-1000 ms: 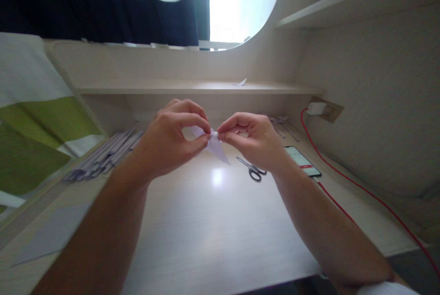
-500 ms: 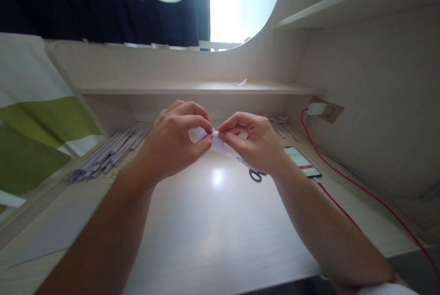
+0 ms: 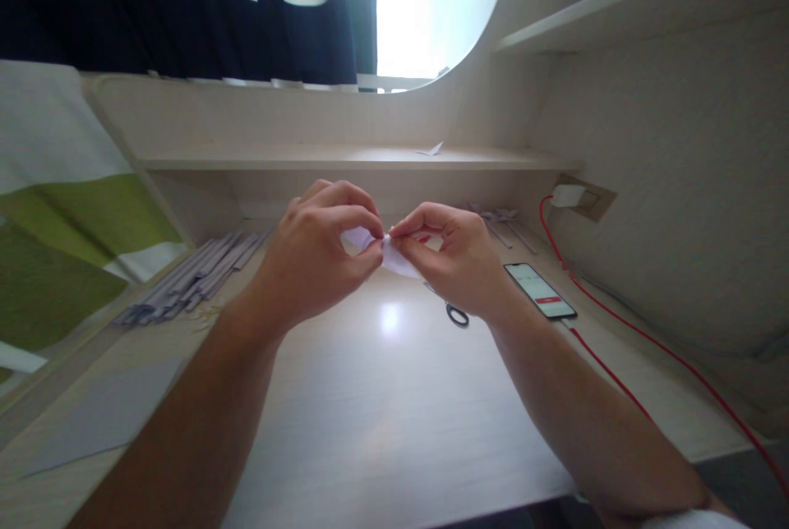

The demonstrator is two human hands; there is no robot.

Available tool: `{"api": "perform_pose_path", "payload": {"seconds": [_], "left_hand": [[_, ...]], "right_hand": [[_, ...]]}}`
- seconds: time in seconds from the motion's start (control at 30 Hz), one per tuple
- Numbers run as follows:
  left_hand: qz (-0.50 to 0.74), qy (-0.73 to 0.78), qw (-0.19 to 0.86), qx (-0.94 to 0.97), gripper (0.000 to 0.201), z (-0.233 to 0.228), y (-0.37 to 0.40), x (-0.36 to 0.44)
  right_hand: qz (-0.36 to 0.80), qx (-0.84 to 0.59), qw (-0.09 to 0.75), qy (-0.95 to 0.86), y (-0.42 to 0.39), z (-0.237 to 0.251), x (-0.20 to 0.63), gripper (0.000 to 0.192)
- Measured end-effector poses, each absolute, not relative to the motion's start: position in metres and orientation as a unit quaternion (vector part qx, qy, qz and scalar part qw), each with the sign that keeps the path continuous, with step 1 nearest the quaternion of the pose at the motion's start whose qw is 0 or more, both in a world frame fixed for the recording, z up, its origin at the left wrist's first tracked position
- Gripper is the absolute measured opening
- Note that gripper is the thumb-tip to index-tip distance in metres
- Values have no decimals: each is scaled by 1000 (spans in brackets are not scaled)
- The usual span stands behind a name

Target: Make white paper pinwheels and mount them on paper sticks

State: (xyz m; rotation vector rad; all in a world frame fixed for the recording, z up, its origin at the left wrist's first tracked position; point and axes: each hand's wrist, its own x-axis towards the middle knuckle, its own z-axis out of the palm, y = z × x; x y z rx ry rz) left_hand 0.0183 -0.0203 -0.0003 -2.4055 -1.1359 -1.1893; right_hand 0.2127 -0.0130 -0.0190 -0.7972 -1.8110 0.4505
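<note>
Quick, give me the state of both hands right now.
Left hand: closed, pinching the small white folded paper.
Right hand: closed, pinching the same paper from the other side.

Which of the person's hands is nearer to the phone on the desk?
The right hand. It is beside the phone, just to its left, apart from it. The left hand is farther left, beyond the small folded paper that both hands pinch.
</note>
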Motion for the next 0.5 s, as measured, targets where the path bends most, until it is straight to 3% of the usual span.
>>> {"api": "perform_pose_path", "payload": {"seconds": [0.23, 0.5], "left_hand": [[-399, -394, 118, -819, 8, 0, -21, 19], [-399, -395, 162, -812, 9, -1, -25, 22]], "right_hand": [[196, -325, 530, -758, -13, -19, 212, 10], [310, -308, 525, -730, -9, -19, 211, 12]]}}
